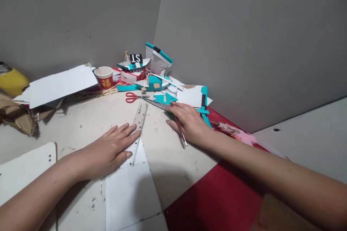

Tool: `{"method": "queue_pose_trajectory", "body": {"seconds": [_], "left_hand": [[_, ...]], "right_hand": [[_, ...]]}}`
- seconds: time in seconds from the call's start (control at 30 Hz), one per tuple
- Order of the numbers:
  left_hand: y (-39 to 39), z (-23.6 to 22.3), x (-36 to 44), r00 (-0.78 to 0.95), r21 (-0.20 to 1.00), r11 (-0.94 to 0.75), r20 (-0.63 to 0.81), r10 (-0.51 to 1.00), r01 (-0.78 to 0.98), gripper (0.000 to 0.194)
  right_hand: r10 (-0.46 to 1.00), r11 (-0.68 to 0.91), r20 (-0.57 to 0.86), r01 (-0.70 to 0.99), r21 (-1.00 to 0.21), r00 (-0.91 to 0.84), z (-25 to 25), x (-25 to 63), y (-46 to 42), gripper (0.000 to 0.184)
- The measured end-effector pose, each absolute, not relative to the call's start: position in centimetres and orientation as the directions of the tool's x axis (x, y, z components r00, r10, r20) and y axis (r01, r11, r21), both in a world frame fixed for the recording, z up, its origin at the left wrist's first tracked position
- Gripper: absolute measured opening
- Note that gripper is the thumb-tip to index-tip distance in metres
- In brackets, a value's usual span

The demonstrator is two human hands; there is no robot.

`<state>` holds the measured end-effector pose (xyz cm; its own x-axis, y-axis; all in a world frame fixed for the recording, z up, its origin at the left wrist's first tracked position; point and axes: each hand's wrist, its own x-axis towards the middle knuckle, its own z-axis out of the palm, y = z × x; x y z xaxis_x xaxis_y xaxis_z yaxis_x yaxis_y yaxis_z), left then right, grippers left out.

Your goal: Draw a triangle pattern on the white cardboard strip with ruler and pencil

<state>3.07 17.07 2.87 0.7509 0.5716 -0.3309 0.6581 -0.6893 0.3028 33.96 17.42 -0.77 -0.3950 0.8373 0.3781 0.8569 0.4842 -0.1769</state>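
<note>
My left hand [110, 149] lies flat with its fingers spread, fingertips on a clear plastic ruler [141, 113]. The ruler's near end rests over a white card sheet [130, 195] with dark pencil lines drawn across it. A thin dark-red pencil [181, 130] is tucked in the fingers of my right hand [189, 121], its silver end toward me. At the fingertips of that hand is a long, slim silvery tool [155, 103], partly hidden, its kind unclear. Red-handled scissors [131, 97] lie just beyond, beside teal card scraps [165, 98].
Paper model boats [151, 83] and a red-and-white paper cup [104, 77] stand at the back near grey partition walls. White card [63, 83], thin wooden sticks [101, 94] and torn cardboard [16, 115] are on the left. A pink glue gun-like object [238, 133] lies right.
</note>
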Motion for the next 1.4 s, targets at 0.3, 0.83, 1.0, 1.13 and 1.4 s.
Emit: {"method": "queue_pose_trajectory", "body": {"seconds": [0.3, 0.83, 1.0, 1.13, 1.4], "left_hand": [[17.1, 2.4, 2.9, 0.786, 0.324, -0.716, -0.23, 0.574, 0.618, 0.058], [17.2, 3.4, 3.1, 0.778, 0.281, -0.728, -0.282, 0.561, 0.626, 0.061], [17.2, 3.5, 3.1, 0.78, 0.274, -0.731, -0.275, 0.563, 0.625, 0.061], [17.1, 3.8, 3.1, 0.765, 0.264, -0.721, -0.299, 0.57, 0.641, 0.06], [17.0, 3.7, 3.1, 0.753, 0.26, -0.711, -0.327, 0.571, 0.653, 0.062]], "right_hand": [[0.851, 0.491, 0.305, 0.855, -0.17, -0.428, 0.4, 33.0, 19.3, 0.027], [0.877, 0.425, 0.388, 0.836, -0.348, -0.284, 0.4, 30.5, 16.9, 0.036], [0.86, 0.503, 0.364, 0.72, -0.479, -0.358, -0.1, 28.4, 13.9, 0.035], [0.835, 0.543, 0.397, 0.682, -0.49, -0.38, -0.7, 27.9, 13.2, 0.034], [0.754, 0.649, 0.368, 0.528, -0.549, -0.544, 0.6, 27.6, 6.9, 0.048]]}}
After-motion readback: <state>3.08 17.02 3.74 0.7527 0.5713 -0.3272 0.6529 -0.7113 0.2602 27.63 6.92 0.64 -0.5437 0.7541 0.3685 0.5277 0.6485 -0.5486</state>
